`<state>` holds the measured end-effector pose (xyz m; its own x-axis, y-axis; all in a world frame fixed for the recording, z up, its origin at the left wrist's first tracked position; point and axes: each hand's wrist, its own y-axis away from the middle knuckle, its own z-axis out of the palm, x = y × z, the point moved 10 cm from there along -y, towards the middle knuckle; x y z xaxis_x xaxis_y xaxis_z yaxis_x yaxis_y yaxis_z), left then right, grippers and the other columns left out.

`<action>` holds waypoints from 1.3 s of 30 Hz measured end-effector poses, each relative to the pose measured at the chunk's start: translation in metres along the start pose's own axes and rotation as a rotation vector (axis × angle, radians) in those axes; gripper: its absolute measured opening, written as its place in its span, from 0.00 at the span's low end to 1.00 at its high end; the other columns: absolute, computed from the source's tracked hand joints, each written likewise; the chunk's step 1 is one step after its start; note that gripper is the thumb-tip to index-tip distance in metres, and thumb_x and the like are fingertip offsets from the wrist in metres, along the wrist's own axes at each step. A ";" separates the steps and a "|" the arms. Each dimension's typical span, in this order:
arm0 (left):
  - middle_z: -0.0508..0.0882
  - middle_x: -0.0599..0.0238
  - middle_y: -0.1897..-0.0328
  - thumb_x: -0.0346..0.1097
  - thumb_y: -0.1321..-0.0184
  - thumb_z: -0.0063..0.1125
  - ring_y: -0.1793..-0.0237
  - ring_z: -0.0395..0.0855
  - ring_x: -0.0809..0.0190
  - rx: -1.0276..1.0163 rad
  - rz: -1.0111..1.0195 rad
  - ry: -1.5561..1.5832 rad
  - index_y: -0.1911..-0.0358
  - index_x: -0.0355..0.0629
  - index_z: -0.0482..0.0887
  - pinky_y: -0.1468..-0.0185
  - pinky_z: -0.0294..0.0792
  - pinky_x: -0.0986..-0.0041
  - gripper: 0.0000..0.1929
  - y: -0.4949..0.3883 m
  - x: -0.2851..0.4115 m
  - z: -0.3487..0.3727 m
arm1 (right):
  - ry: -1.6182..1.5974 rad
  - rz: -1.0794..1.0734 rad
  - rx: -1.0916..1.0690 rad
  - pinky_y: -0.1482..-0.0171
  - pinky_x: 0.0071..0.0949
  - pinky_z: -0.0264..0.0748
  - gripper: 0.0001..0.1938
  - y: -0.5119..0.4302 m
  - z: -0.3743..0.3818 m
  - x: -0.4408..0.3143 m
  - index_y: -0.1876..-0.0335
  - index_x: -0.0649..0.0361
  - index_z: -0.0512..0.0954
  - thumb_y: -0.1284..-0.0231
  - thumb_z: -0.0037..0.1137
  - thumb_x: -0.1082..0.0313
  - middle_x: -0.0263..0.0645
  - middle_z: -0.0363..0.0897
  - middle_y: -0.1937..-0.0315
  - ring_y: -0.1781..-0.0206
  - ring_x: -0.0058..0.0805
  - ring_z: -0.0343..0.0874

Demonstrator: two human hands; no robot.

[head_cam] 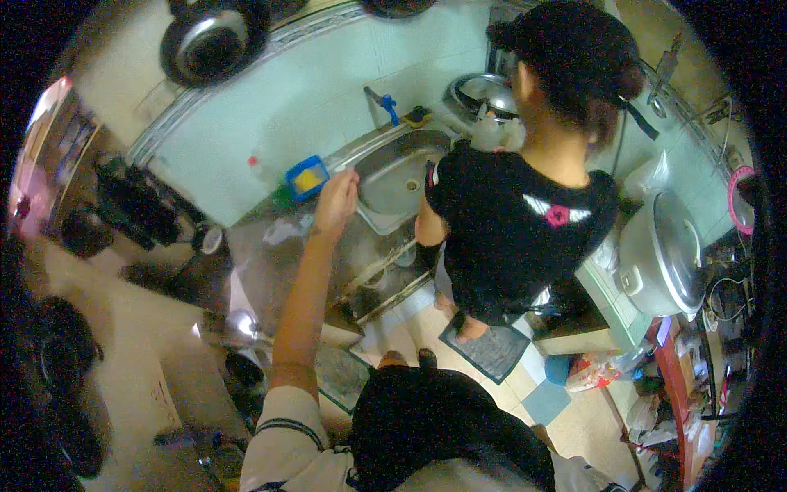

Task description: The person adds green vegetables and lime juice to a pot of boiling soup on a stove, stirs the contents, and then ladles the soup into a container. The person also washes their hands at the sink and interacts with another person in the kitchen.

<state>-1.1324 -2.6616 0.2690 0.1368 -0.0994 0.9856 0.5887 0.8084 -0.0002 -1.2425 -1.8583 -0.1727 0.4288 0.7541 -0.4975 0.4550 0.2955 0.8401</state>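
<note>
My left hand reaches out over the counter at the left rim of a stainless steel sink. Its fingers look curled together; whether they hold something small cannot be made out. Just left of the fingers stands a blue-framed container with something yellow in it. Behind the sink, a tap with a blue handle comes out of the tiled wall. My right hand is out of view; on that side only part of a sleeve shows at the bottom.
Another person in a black shirt stands close at the sink's right. Beyond them a large lidded metal pot sits on a tiled counter. A dark mat lies on the floor. A black pan hangs at upper left.
</note>
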 end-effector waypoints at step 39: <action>0.82 0.58 0.78 0.42 0.37 0.52 0.82 0.78 0.55 -0.331 -0.134 -0.697 0.69 0.34 0.83 0.77 0.69 0.63 0.16 -0.456 -0.325 0.040 | 0.269 -0.876 0.636 0.58 0.42 0.78 0.07 -0.139 0.327 -0.978 0.71 0.61 0.84 0.51 0.61 0.66 0.53 0.82 0.73 0.66 0.52 0.83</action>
<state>-1.4772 -2.9751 -0.0443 -0.4195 0.2914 0.8597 0.7868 0.5891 0.1842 -1.4700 -2.8284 0.1261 -0.3838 0.5574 -0.7363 0.8673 0.4912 -0.0802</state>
